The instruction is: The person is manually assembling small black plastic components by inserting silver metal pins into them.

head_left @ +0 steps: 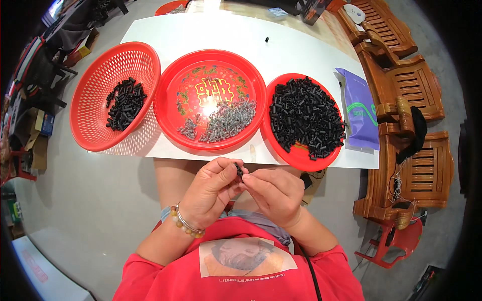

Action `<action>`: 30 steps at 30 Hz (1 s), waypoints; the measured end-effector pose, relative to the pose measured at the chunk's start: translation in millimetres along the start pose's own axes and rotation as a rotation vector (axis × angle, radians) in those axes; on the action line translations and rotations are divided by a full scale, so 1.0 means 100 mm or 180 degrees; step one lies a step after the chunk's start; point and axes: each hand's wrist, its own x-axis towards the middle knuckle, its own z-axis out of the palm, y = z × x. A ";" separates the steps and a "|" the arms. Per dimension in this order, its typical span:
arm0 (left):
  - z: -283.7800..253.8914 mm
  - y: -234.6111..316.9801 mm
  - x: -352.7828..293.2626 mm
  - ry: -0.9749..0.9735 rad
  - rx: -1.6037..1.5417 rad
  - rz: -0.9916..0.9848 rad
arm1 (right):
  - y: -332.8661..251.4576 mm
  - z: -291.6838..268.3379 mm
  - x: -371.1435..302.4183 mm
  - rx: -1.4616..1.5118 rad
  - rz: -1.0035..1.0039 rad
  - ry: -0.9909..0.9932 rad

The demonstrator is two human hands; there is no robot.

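Observation:
Just past my lap, in front of the table edge, both hands meet around a small black plastic piece (238, 170). My left hand (210, 186) pinches it between thumb and fingers. The closed fingertips of my right hand (275, 194) grip its near right end; part of the piece is hidden by them. Beyond the hands, a round red tray (173, 80) holds a heap of small metal springs (228, 120). To the right, a red plate (295, 159) is piled with black plastic pieces (307, 115). More black pieces (125, 104) lie in a tilted red mesh basket (84, 113) at left.
The containers stand on a white tabletop (241, 37). One loose black piece (267, 39) lies at its far side. A purple package (359, 110) rests along the right edge. Wooden seats (409, 85) and a red plastic stool (401, 241) stand to the right.

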 end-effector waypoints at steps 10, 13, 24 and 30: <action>0.01 0.03 -0.02 0.0142 0.0509 0.0252 | -0.08 -0.15 0.07 -0.0369 -0.0344 -0.0387; 0.00 0.02 -0.02 0.0142 0.0693 0.0311 | -0.10 -0.12 0.03 -0.0352 -0.0301 -0.0309; -0.10 0.05 -0.03 -0.0553 0.0251 -0.0363 | -0.12 -0.17 0.19 -0.0152 0.0233 -0.0544; -0.03 0.06 -0.04 -0.0776 0.0040 -0.0759 | -0.10 -0.20 0.15 -0.0333 -0.0004 -0.1067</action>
